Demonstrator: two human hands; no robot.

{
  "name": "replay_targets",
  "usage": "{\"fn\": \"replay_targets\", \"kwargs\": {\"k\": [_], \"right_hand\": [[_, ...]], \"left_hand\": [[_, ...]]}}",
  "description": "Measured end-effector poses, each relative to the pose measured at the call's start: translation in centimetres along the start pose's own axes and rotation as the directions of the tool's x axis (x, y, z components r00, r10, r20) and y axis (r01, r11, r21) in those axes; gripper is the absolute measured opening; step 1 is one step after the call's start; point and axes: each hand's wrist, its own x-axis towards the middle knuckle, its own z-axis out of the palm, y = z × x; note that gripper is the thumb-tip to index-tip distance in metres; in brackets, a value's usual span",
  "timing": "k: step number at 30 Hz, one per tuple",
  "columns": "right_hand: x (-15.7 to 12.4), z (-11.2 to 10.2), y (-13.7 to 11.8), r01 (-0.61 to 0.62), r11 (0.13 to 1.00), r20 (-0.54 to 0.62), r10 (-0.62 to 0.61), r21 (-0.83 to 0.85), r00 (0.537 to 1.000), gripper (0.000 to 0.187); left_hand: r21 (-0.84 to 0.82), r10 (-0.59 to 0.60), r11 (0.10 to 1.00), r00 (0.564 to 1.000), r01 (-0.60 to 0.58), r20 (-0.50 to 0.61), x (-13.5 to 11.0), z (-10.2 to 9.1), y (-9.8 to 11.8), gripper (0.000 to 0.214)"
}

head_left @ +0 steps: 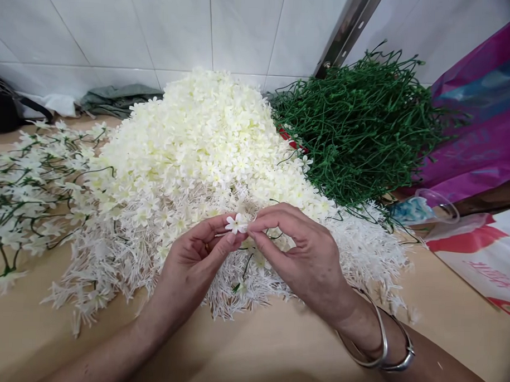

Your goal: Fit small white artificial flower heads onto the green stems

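Between my hands, just above the table, is a small white artificial flower (236,224). My left hand (198,256) pinches it between thumb and fingers. From the other side, my right hand (301,248) closes thumb and forefinger at the flower's edge; what exactly is in that pinch is too small to make out. Behind the hands rises a large heap of cream-white flower heads (207,128). Thin white stem-like pieces (122,259) lie spread below and around it. A green stem (247,266) shows under my hands.
Bundled green plastic stems (361,128) are piled at the back right, beside a purple bag (470,126). Assembled white-flowered sprays (25,188) lie at the left. A red and white bag (482,254) and a clear plastic container (442,211) sit at the right. A tiled wall (177,32) stands behind.
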Motion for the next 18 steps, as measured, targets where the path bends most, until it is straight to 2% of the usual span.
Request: {"fn": "replay_targets", "kwargs": {"k": [4, 7, 10, 12, 14, 18], "right_hand": [[-0.3, 0.4, 0.1, 0.037, 0.993, 0.045, -0.032, -0.110, 0.998, 0.013], [-0.8, 0.6, 0.0, 0.089, 0.972, 0.077, -0.074, -0.218, 0.994, 0.012], [-1.0, 0.6, -0.3, 0.109, 0.967, 0.099, -0.089, -0.230, 0.991, 0.014], [-0.9, 0.5, -0.5, 0.048, 0.986, 0.084, -0.035, -0.159, 0.996, 0.014], [-0.7, 0.3, -0.6, -0.068, 0.996, 0.054, 0.071, -0.054, 0.996, 0.013], [-0.2, -0.1, -0.3, -0.303, 0.943, 0.025, 0.302, 0.136, 0.953, 0.018]], "left_hand": [[0.155, 0.045, 0.987, 0.998, -0.052, 0.045, -0.4, -0.3, -0.6, 0.024], [0.268, 0.114, 0.954, 0.989, -0.135, 0.092, -0.6, -0.6, -1.0, 0.027], [0.303, 0.144, 0.937, 0.984, -0.171, 0.107, -0.6, -0.7, -1.1, 0.028], [0.296, 0.128, 0.943, 0.986, -0.154, 0.104, -0.5, -0.6, -0.9, 0.025], [0.296, 0.115, 0.944, 0.987, -0.144, 0.111, -0.6, -0.6, -0.6, 0.023], [0.344, 0.162, 0.915, 0.973, -0.211, 0.164, -1.0, -0.7, -0.2, 0.023]]}}
